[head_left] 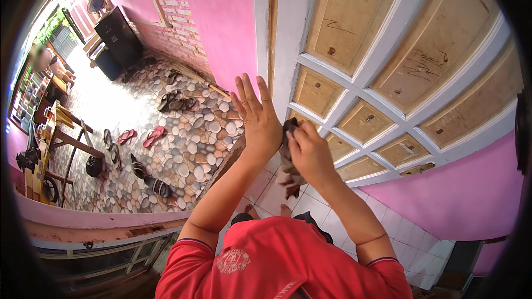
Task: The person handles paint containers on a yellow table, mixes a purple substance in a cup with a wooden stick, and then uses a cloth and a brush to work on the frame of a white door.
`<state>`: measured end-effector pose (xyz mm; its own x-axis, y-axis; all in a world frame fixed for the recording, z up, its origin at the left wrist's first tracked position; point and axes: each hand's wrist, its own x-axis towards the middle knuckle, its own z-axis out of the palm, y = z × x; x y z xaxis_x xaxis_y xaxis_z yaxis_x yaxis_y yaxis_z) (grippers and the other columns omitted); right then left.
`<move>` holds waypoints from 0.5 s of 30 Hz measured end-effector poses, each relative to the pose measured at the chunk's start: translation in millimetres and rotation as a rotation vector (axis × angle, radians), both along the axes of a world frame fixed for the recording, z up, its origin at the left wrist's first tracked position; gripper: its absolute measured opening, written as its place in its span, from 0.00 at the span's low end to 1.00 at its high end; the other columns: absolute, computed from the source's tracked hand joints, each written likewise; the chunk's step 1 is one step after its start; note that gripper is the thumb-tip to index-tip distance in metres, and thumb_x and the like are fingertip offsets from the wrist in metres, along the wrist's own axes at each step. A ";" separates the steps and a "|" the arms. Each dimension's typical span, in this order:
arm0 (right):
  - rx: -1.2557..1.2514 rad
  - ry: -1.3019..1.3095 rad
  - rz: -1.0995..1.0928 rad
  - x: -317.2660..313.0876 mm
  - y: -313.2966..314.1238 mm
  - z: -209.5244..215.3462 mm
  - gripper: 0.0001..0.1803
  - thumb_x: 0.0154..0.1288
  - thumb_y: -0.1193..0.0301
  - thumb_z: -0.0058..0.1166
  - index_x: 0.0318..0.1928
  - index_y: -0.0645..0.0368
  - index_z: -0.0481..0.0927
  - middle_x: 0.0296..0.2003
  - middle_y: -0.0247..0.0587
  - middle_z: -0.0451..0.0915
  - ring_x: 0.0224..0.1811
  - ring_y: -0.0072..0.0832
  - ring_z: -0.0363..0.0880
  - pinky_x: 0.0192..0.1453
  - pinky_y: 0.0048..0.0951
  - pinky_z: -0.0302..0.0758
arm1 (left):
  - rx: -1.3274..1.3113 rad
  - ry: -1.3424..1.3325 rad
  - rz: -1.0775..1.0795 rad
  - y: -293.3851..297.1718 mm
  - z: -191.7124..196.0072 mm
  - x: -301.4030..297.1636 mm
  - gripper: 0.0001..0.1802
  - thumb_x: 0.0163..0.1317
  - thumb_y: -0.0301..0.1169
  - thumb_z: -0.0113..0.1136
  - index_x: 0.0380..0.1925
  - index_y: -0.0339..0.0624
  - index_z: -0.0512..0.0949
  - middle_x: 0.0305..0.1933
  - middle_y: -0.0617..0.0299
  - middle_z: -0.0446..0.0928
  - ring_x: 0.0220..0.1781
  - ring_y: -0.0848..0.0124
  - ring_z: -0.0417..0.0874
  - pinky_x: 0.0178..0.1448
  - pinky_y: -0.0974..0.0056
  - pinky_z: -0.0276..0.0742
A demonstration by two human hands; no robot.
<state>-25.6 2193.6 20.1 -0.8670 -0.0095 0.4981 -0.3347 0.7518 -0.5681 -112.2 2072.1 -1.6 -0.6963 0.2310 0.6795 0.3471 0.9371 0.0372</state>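
Red shirt fabric (pixel 277 266) fills the lower middle of the frame, closest to the lens, with both forearms rising from it toward the centre. At the centre the left hand (pixel 256 117) is raised with its palm flat and its fingers spread, gripping nothing; it stands in front of the white door frame (pixel 265 27) that runs up the middle of the frame. Just right of it, the right hand (pixel 309 152) is closed around a dark brown rag (pixel 288 160), which is bunched at the fingers and hangs down in a ragged tail below the hand. The rag sits between the two hands, touching the right one; whether it also touches the left wrist cannot be told. Behind the hands, across the upper right, is a white panelled door (pixel 388 50) with tan wooden panels bearing dark scuffs and scribbles. Pink wall (pixel 221 16) shows in the upper middle and again at the lower right. White floor tiles (pixel 310 207) lie beneath the hands. In the left half of the frame a pebble-patterned floor (pixel 194 144) carries scattered sandals (pixel 154 135), with a wooden table (pixel 66 133) at the far left and a dark cabinet (pixel 119 36) in the upper left.
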 end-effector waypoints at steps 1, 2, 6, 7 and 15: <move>-0.005 0.025 0.001 -3.2 9.2 -2.8 0.09 0.70 0.70 0.56 0.35 0.64 0.77 0.35 0.50 0.73 0.34 0.53 0.80 0.35 0.49 0.76 | 0.188 -0.046 -0.136 -1.1 6.3 6.8 0.58 0.54 0.31 0.67 0.76 0.25 0.40 0.78 0.25 0.38 0.82 0.33 0.37 0.80 0.32 0.30; -0.003 0.025 0.004 -6.3 16.6 0.2 0.09 0.70 0.70 0.56 0.35 0.64 0.77 0.35 0.50 0.73 0.34 0.53 0.80 0.35 0.49 0.76 | 0.381 -0.091 -0.272 -1.6 10.2 12.5 0.64 0.49 0.33 0.72 0.76 0.26 0.37 0.79 0.26 0.36 0.82 0.33 0.34 0.80 0.32 0.29; -0.012 0.039 -0.083 -11.9 21.1 3.1 0.06 0.69 0.71 0.56 0.36 0.62 0.78 0.37 0.48 0.74 0.33 0.50 0.79 0.37 0.46 0.79 | 0.417 -0.122 -0.285 -3.5 14.8 15.7 0.60 0.53 0.29 0.66 0.76 0.26 0.35 0.79 0.29 0.36 0.82 0.35 0.33 0.80 0.33 0.28; -0.015 0.022 -0.043 -2.4 5.7 -1.1 0.07 0.69 0.73 0.56 0.35 0.65 0.78 0.36 0.50 0.74 0.33 0.51 0.78 0.37 0.46 0.77 | 0.418 -0.122 -0.284 -4.1 9.7 14.4 0.60 0.53 0.29 0.66 0.76 0.26 0.35 0.79 0.29 0.36 0.82 0.35 0.33 0.80 0.33 0.28; -0.063 -0.050 0.009 -10.0 -8.3 -5.9 0.09 0.70 0.73 0.53 0.38 0.68 0.78 0.37 0.54 0.73 0.39 0.55 0.79 0.41 0.48 0.78 | 0.227 -0.067 -0.244 -2.0 -4.4 17.7 0.47 0.57 0.23 0.55 0.75 0.25 0.45 0.78 0.25 0.39 0.82 0.31 0.36 0.78 0.28 0.28</move>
<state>-35.6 2185.2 14.1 -0.8909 0.0127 0.4540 -0.3110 0.7113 -0.6304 -94.5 2070.2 -6.0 -0.6839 0.2444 0.6874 0.5500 0.7918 0.2656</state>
